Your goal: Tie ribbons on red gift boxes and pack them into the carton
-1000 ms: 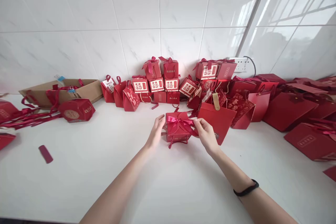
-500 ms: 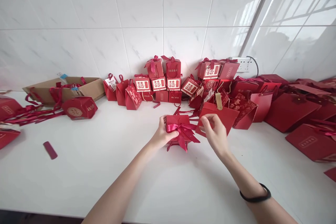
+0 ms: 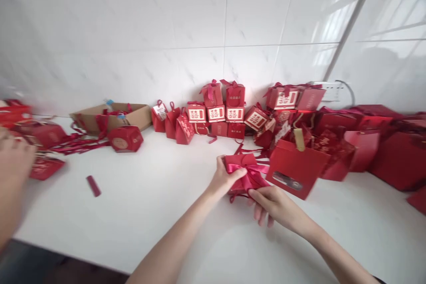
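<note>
A small red gift box (image 3: 240, 165) with a pink ribbon bow (image 3: 250, 174) sits on the white table (image 3: 159, 213) in front of me. My left hand (image 3: 223, 178) grips the box's left side, thumb on top by the bow. My right hand (image 3: 273, 205) is at the box's near right corner, its fingers closed on the bow's lower ribbon tails. The picture is blurred by motion.
Many red gift boxes (image 3: 216, 111) and red bags (image 3: 294, 171) line the tiled wall. A cardboard tray (image 3: 113, 117) with ribbons and a hexagonal red box (image 3: 125, 138) lie at left. A red strip (image 3: 93, 185) lies loose. Another person's hand (image 3: 13, 162) shows at far left.
My right hand dropped from above the box's right side to its near corner and took hold of the ribbon. The view swung left; another person's hand came into sight.
</note>
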Tool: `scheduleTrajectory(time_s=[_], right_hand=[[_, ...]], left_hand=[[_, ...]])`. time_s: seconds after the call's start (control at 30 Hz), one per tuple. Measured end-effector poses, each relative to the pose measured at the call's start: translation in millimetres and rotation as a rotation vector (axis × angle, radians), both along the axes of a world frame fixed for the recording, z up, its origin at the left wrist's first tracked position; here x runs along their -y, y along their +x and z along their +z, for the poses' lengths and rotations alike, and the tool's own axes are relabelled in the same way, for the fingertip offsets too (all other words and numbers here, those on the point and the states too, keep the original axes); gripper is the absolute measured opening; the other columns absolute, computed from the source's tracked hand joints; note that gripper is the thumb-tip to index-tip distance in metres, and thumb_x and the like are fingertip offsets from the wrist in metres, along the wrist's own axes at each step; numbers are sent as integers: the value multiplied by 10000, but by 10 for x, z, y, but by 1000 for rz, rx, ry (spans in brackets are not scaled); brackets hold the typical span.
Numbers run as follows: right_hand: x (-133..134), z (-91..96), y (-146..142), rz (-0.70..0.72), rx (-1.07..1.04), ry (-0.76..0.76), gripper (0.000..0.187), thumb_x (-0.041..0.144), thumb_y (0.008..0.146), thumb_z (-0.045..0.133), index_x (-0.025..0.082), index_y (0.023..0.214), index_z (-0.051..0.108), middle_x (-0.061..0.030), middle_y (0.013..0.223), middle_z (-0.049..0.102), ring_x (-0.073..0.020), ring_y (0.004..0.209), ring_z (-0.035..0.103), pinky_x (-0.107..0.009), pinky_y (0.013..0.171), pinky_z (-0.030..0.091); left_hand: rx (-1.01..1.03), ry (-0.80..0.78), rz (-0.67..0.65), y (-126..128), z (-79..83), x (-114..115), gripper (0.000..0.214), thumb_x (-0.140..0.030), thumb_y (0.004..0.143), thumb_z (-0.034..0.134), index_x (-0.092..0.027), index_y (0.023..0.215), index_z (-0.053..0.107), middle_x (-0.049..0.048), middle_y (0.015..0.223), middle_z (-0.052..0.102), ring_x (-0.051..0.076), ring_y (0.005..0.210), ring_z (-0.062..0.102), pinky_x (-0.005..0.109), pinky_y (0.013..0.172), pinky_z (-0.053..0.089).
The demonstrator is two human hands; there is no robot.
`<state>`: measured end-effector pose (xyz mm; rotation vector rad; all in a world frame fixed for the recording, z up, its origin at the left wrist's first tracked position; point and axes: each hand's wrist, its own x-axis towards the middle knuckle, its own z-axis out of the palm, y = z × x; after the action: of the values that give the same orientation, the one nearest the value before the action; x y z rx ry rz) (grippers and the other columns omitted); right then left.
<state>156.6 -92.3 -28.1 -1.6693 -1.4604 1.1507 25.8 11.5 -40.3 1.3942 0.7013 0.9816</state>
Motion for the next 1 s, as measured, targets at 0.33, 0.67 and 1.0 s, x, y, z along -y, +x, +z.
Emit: scheduleTrajectory(time_s=[0.33, 0.67, 1.0], right_hand=[[-29, -75, 81, 210, -100, -68, 497, 604, 828, 446, 157, 746, 649, -56, 752, 617, -141, 607, 602, -218, 463, 535], [21, 126, 115, 300, -177, -121, 421, 511, 807, 507, 143, 696, 678, -77, 732, 648, -179, 729, 641, -165, 366, 477], [112, 238, 433, 368, -48, -328, 523, 631, 687, 606, 128, 803, 692, -66, 705, 680, -98, 437, 582, -158, 339, 435]], left_hand=[[-70, 8, 33, -7, 38, 49, 561, -224, 593, 788, -216, 910, 326, 51, 965, 545, 216, 961, 577, 367, 879, 451], [-116, 5, 16, -19, 118, 53, 554, -274, 574, 792, -208, 919, 364, -6, 886, 544, 166, 867, 577, 296, 763, 465], [-129, -12, 7, -45, 136, 25, 530, -293, 613, 760, -216, 917, 333, -29, 844, 547, 142, 802, 585, 289, 735, 465]])
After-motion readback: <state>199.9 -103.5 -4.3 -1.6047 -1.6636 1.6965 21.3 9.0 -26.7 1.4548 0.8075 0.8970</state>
